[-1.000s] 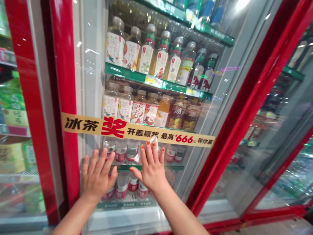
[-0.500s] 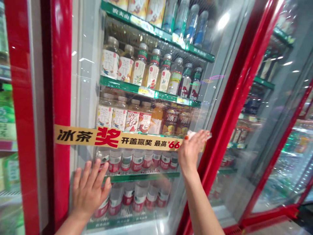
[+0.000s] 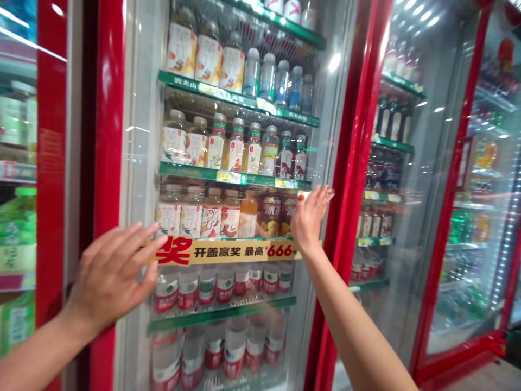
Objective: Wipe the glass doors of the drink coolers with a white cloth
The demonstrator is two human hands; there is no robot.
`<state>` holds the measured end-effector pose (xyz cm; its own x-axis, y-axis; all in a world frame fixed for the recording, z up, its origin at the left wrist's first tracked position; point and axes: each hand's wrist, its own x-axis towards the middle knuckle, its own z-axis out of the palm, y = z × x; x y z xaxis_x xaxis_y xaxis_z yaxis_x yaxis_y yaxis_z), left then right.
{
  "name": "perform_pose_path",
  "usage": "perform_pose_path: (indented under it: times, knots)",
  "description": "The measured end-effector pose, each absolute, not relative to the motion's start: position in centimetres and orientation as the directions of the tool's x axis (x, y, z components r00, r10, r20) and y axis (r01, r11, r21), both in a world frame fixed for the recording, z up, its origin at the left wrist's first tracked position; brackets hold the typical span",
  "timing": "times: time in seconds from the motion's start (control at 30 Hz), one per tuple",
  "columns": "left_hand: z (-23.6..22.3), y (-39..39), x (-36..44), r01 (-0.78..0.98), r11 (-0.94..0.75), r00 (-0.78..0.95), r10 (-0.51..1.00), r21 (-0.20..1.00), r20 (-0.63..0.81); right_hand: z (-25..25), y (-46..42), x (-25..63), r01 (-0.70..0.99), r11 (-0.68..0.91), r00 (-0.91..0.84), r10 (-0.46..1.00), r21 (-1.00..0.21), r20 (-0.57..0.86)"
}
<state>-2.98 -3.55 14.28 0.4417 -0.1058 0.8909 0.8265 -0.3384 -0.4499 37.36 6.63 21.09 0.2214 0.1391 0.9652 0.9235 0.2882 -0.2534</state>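
My right hand [image 3: 311, 218] lies against the glass door [image 3: 142, 146] of a red-framed drinks cooler, near the door's right edge. A thin white cloth or tissue [image 3: 303, 194] shows under its fingers, mostly covered by the hand. Just below is a yellow banner strip [image 3: 232, 252] with black and red characters, stuck across the glass. My left hand [image 3: 116, 271] hovers in front of the door's left red frame [image 3: 109, 130], fingers stretched out and holding nothing. Its fingertips overlap the banner's left end in view; whether they touch it, I cannot tell.
Behind the glass, green-edged shelves [image 3: 240, 100] carry rows of bottled drinks [image 3: 244, 155]. A second cooler [image 3: 443, 217] with red frames stands to the right. More green-packaged drinks [image 3: 18, 228] show at the far left.
My left hand has come away from the lower glass, up and left to the frame. My right hand has slid upward over the glass, from the banner to above it. The view has shifted.
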Motion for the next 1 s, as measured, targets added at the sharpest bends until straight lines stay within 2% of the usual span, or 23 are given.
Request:
perform_pose_path:
  times: [0.03, 0.07, 0.1, 0.17, 0.2, 0.23, 0.27, 0.3, 0.33, 0.4, 0.47, 0.53, 0.6, 0.67, 0.7, 0.73, 0.77, 0.83, 0.87, 0.9, 0.93, 0.97, 1.0]
  knots:
    - [16.4, -3.0, -3.3, 0.816, -0.314, 0.477, -0.111, -0.486, 0.872, 21.0, 6.4, 36.6, 0.926, 0.301, 0.195, 0.132, -0.227, 0.972]
    - [18.2, -2.4, -3.5, 0.803, -0.291, 0.514, -0.104, -0.520, 0.852, 20.4, 5.9, 35.3, 0.937, 0.325, 0.085, 0.132, -0.124, 0.988]
    - [19.6, -1.7, -3.6, 0.786, -0.280, 0.550, -0.093, -0.552, 0.830, 19.3, 5.2, 33.8, 0.931, 0.360, -0.108, 0.129, 0.055, 0.986]
    - [21.1, -0.2, -3.5, 0.746, -0.291, 0.612, -0.057, -0.599, 0.789, 16.9, 4.1, 31.6, 0.766, 0.433, -0.562, 0.090, 0.476, 0.822]
    - [21.3, 0.5, -3.4, 0.729, -0.305, 0.632, -0.043, -0.613, 0.773, 16.2, 3.8, 31.3, 0.667, 0.447, -0.691, 0.072, 0.596, 0.719]
    - [21.2, 1.0, -3.3, 0.718, -0.319, 0.643, -0.033, -0.618, 0.765, 16.1, 3.8, 31.8, 0.638, 0.443, -0.727, 0.075, 0.630, 0.682]
    - [21.1, 1.4, -3.3, 0.717, -0.329, 0.643, -0.026, -0.614, 0.765, 16.7, 4.0, 32.9, 0.694, 0.425, -0.674, 0.103, 0.581, 0.731]
    - [20.8, 1.6, -3.3, 0.720, -0.333, 0.639, -0.024, -0.609, 0.769, 18.1, 4.5, 34.6, 0.807, 0.391, -0.528, 0.144, 0.442, 0.837]
    - [20.6, 1.7, -3.3, 0.721, -0.331, 0.637, -0.028, -0.609, 0.770, 20.0, 5.1, 36.5, 0.906, 0.347, -0.317, 0.178, 0.242, 0.932]
    - [20.4, 1.7, -3.3, 0.715, -0.313, 0.648, -0.037, -0.625, 0.760, 24.2, 6.2, 39.7, 0.954, 0.280, 0.057, 0.192, -0.111, 0.980]
    - [20.5, 1.6, -3.4, 0.704, -0.282, 0.669, -0.048, -0.652, 0.742, 27.0, 6.8, 40.4, 0.935, 0.268, 0.191, 0.171, -0.232, 0.966]
    - [20.7, 1.4, -3.4, 0.697, -0.263, 0.680, -0.054, -0.667, 0.731, 26.8, 6.5, 38.4, 0.944, 0.283, 0.126, 0.163, -0.168, 0.979]
    - [20.8, 1.4, -3.3, 0.694, -0.267, 0.680, -0.060, -0.668, 0.731, 24.5, 5.6, 35.1, 0.937, 0.337, -0.151, 0.159, 0.091, 0.976]
    - [20.8, 1.3, -3.2, 0.703, -0.274, 0.670, -0.055, -0.656, 0.741, 22.5, 4.7, 32.9, 0.805, 0.401, -0.521, 0.127, 0.437, 0.844]
    - [20.7, 1.2, -3.1, 0.707, -0.278, 0.665, -0.052, -0.650, 0.745, 22.4, 4.6, 32.7, 0.740, 0.411, -0.621, 0.113, 0.533, 0.775]
    - [20.6, 1.2, -3.1, 0.713, -0.280, 0.660, -0.044, -0.643, 0.750, 23.0, 4.7, 33.0, 0.733, 0.404, -0.634, 0.113, 0.547, 0.765]
    - [20.5, 1.1, -3.0, 0.719, -0.279, 0.655, -0.033, -0.637, 0.755, 24.3, 5.1, 33.9, 0.794, 0.383, -0.552, 0.128, 0.472, 0.824]
    - [20.3, 1.0, -2.9, 0.724, -0.269, 0.655, -0.022, -0.635, 0.755, 28.4, 6.2, 35.9, 0.940, 0.315, -0.188, 0.167, 0.128, 0.968]
    - [20.2, 0.9, -2.9, 0.733, -0.251, 0.649, -0.019, -0.632, 0.761, 30.4, 6.7, 36.5, 0.957, 0.287, -0.006, 0.173, -0.045, 0.985]
    - [20.1, 0.9, -2.9, 0.749, -0.226, 0.635, -0.021, -0.623, 0.772, 32.0, 7.1, 36.6, 0.949, 0.273, 0.114, 0.170, -0.159, 0.979]
    - [20.0, 0.9, -2.9, 0.769, -0.197, 0.615, -0.029, -0.608, 0.788, 32.9, 7.3, 36.1, 0.941, 0.276, 0.155, 0.162, -0.195, 0.975]
    - [19.9, 1.0, -2.9, 0.790, -0.174, 0.591, -0.041, -0.588, 0.806, 33.0, 7.2, 34.9, 0.944, 0.296, 0.108, 0.149, -0.149, 0.983]
    - [19.9, 1.1, -3.0, 0.811, -0.158, 0.563, -0.048, -0.563, 0.825, 32.3, 6.8, 33.3, 0.943, 0.333, -0.027, 0.130, -0.018, 0.991]
